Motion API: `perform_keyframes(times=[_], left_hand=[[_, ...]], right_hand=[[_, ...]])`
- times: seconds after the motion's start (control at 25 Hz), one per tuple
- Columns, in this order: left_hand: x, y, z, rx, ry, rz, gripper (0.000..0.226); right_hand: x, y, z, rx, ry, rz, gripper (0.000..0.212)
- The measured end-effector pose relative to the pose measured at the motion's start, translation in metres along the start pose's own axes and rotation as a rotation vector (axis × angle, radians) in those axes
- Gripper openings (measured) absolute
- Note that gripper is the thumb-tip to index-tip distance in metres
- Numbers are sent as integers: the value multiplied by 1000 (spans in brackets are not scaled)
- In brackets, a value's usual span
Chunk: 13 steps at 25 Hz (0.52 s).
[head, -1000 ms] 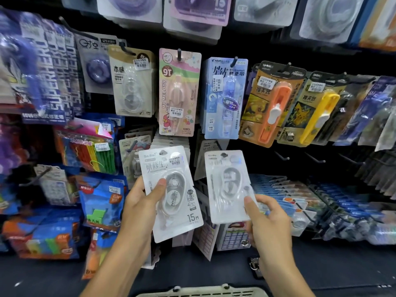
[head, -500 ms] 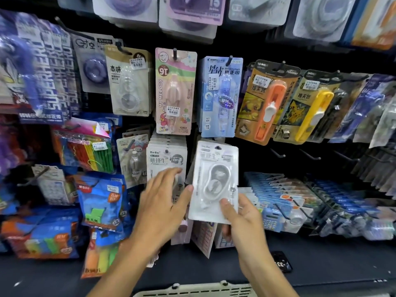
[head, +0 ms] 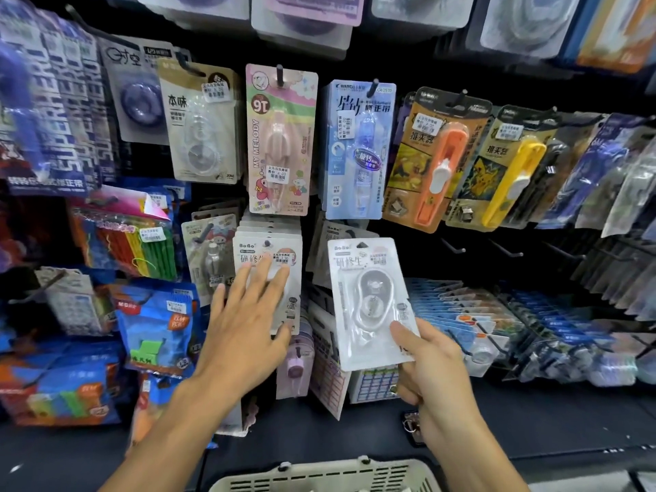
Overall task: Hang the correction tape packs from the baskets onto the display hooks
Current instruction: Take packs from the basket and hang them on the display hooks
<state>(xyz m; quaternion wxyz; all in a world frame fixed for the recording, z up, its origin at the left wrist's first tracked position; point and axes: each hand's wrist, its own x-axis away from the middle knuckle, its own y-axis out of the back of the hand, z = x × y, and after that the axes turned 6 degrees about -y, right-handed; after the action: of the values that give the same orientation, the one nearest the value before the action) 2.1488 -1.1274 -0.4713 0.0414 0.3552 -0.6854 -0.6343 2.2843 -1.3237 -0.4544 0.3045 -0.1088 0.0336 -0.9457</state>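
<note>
A stack of white correction tape packs hangs on a display hook in the middle row. My left hand lies flat against the front pack with straight, spread fingers. To its right, my right hand pinches the lower right corner of another white correction tape pack, held upright in front of the display, apart from any hook. The rim of a beige basket shows at the bottom edge; its contents are hidden.
Above hang a pink pack, a blue pack and orange and yellow packs. Bare hooks stick out to the right of the held pack. Blue bags hang left. A dark shelf runs below.
My left hand carried its pack onto the hook, let it go, and now lies flat on it. My right hand's pack moved up and toward the display.
</note>
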Motion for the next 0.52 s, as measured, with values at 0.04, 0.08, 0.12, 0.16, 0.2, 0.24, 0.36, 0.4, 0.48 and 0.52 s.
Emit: perform_keyframes(times=[0.04, 0.08, 0.12, 0.16, 0.2, 0.24, 0.36, 0.4, 0.48, 0.52], left_hand=[[0, -1, 1, -1, -5, 3, 82], [0, -2, 2, 5, -8, 6, 82], [-1, -3, 3, 14, -10, 12, 82], [-1, -3, 3, 21, -15, 19, 82], [2, -4, 3, 24, -23, 24, 82], [6, -5, 1, 31, -24, 26, 81], [31, -10, -5, 131, -10, -3, 75], [39, -16, -7, 142, -6, -44, 73], [58, -33, -3, 167, 54, -118, 62], [68, -44, -1, 200, 106, -83, 53]], right_hand=[[0, 3, 0, -14, -10, -19, 18], [0, 5, 1, -6, -16, -28, 16], [-2, 6, 3, 7, -23, -29, 15], [-3, 5, 4, -3, -40, -14, 15], [-6, 4, 3, -45, -72, 24, 21], [-8, 2, 1, -114, -121, 60, 31], [-12, 0, -35, -165, -229, 36, 41], [-10, 2, -59, -112, -246, 22, 35], [-2, 12, -121, -6, -360, 15, 22], [5, 17, -156, 70, -454, 13, 19]])
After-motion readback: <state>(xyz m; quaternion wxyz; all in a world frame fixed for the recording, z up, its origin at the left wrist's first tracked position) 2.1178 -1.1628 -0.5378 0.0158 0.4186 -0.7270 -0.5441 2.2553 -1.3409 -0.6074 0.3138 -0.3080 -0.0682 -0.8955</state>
